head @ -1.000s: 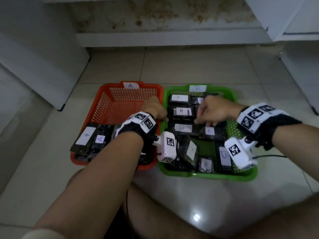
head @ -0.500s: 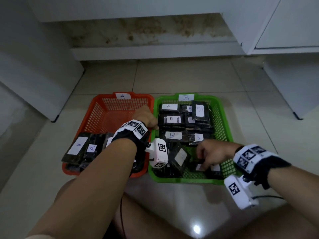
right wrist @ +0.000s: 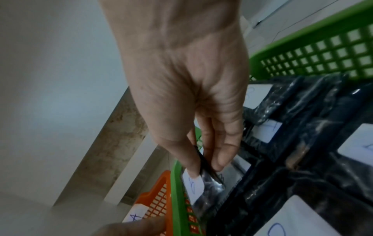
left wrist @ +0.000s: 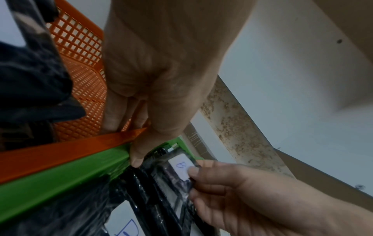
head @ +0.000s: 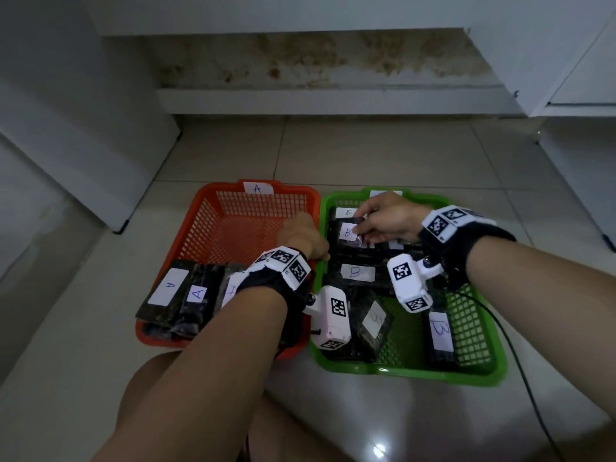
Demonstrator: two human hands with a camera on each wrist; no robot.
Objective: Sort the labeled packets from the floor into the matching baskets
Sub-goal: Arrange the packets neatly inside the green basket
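Observation:
An orange basket (head: 200, 235) tagged A stands left of a green basket (head: 400, 370) tagged B, rims touching. My left hand (head: 311, 243) grips the two rims where they meet: fingers inside the orange basket (left wrist: 80, 76), thumb over the green rim (left wrist: 60, 172). My right hand (head: 361, 225) pinches a dark packet labelled B (head: 346, 233) over the far left part of the green basket; the thumb lies on its white label (right wrist: 194, 186). Several B packets (head: 356, 272) lie in the green basket. A-labelled packets (head: 170, 288) rest across the orange basket's near end.
White cabinets stand to the left (head: 100, 145) and right (head: 583, 161), with a stained wall base (head: 316, 68) behind the baskets. A black cable (head: 520, 361) trails off the right wrist. My leg (head: 150, 395) lies just in front of the baskets on the tiled floor.
My right hand went from the green basket's near end to its far left part, now pinching a B packet. The left hand stayed on the rims.

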